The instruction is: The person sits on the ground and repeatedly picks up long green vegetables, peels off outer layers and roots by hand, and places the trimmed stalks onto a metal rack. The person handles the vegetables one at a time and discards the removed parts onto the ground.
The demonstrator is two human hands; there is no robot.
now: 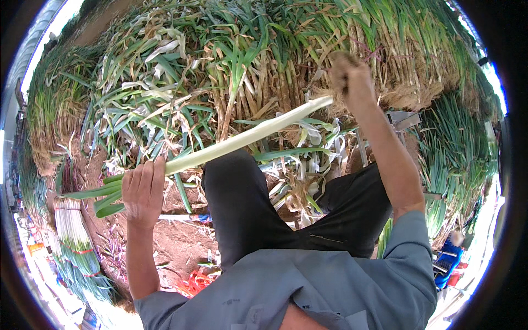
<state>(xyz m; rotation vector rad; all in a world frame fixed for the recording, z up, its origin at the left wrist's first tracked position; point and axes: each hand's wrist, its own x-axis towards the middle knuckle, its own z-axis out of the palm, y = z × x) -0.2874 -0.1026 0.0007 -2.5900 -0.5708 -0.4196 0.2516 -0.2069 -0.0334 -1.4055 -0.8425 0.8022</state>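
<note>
My left hand [143,194] is closed around the green end of a long leek or large green onion [251,134]. Its pale stalk slants up to the right across my left knee, and its green leaves hang out left of my fist. Up at the right, my right hand [357,84] is blurred, its fingers curled at a brown, fibrous clump [342,68] that looks like roots. The bare white end of the stalk lies just below and left of this hand. Whether the clump touches the stalk cannot be told.
Piles of unpeeled stalks with leaves and roots [284,78] stand ahead. Stripped leaves [305,165] litter the ground between my knees. Tied bundles of clean stalks [74,227] lie at left, red ties [196,284] near my left side. A metal frame [402,120] stands at right; a person in blue [449,258] is behind.
</note>
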